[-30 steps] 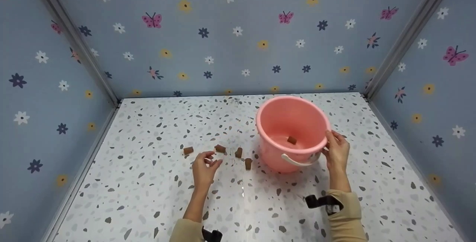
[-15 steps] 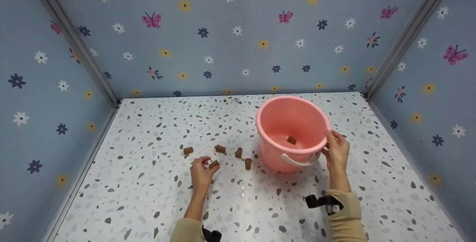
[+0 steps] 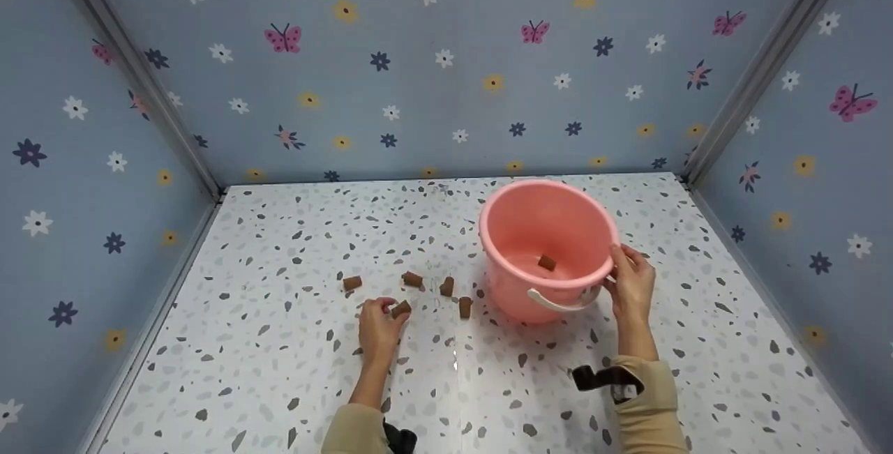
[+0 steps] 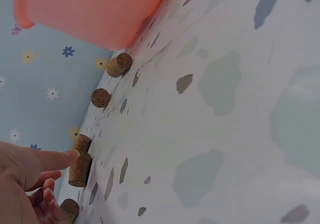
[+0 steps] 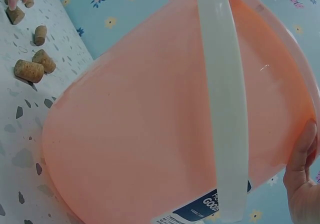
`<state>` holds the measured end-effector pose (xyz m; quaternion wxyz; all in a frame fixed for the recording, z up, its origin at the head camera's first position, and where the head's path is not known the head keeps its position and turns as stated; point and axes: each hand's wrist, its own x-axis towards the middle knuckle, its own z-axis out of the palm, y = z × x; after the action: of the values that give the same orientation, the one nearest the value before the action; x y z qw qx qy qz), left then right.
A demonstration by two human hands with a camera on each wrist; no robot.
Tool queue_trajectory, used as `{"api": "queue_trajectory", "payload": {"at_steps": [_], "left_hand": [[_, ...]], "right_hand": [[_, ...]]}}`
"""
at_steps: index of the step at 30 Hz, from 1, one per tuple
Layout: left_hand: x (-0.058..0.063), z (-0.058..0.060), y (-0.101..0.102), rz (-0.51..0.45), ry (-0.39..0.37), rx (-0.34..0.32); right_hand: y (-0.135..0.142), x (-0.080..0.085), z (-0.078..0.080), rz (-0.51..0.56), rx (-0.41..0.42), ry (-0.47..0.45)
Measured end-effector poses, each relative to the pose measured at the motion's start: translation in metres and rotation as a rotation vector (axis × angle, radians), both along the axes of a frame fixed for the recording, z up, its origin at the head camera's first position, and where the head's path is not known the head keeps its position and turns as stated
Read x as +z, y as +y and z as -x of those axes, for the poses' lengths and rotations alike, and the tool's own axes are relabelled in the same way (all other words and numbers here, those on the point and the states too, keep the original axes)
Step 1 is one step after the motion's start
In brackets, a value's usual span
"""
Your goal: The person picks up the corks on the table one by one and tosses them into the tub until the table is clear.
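My left hand (image 3: pixel 379 330) is low over the table, at a brown cork (image 3: pixel 400 309). In the left wrist view the thumb tip lies right at the top of this cork (image 4: pixel 80 170), which sits on the table; the other fingers are loosely bent to one side. With fingers and thumb my right hand (image 3: pixel 631 281) grips the right rim of a pink bucket (image 3: pixel 516 295), which leans slightly. One cork (image 3: pixel 547 262) lies inside it. The right wrist view shows the bucket's white handle (image 5: pixel 225 104) hanging across its side.
Several loose corks lie between hand and bucket: one cork (image 3: pixel 353 283) at the far left, one cork (image 3: pixel 465 307) close to the bucket. The speckled white table (image 3: pixel 293 231) is enclosed by blue flowered walls (image 3: pixel 446 56).
My left hand has drawn back slightly, uncovering the cork beneath it, and its fingers have come nearer together around it. My right hand and the bucket have stayed in place.
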<state>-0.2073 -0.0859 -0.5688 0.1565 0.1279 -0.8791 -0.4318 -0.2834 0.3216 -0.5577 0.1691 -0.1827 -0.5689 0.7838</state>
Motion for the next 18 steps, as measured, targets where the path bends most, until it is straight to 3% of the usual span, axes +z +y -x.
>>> {"api": "queue_trajectory", "payload": {"at_steps": [3, 6, 9, 13, 15, 18], "left_hand": [[-0.001, 0.001, 0.0, 0.01, -0.014, -0.002], [-0.001, 0.002, 0.0, 0.013, -0.034, -0.007], [-0.001, 0.003, 0.0, 0.015, -0.052, -0.01], [-0.002, 0.004, -0.001, 0.006, -0.057, -0.007], [-0.003, 0.004, -0.001, -0.003, -0.057, -0.004], [-0.004, 0.005, -0.001, -0.02, -0.044, -0.012]], "right_hand": [[0.019, -0.041, 0.025, -0.006, -0.031, 0.027], [0.024, -0.053, 0.033, -0.019, -0.051, 0.046], [0.018, -0.04, 0.025, -0.014, -0.043, 0.021], [0.002, 0.0, 0.001, 0.041, 0.008, -0.006], [-0.004, 0.013, -0.006, 0.064, 0.015, -0.006], [-0.001, 0.007, -0.003, 0.032, 0.015, -0.015]]}}
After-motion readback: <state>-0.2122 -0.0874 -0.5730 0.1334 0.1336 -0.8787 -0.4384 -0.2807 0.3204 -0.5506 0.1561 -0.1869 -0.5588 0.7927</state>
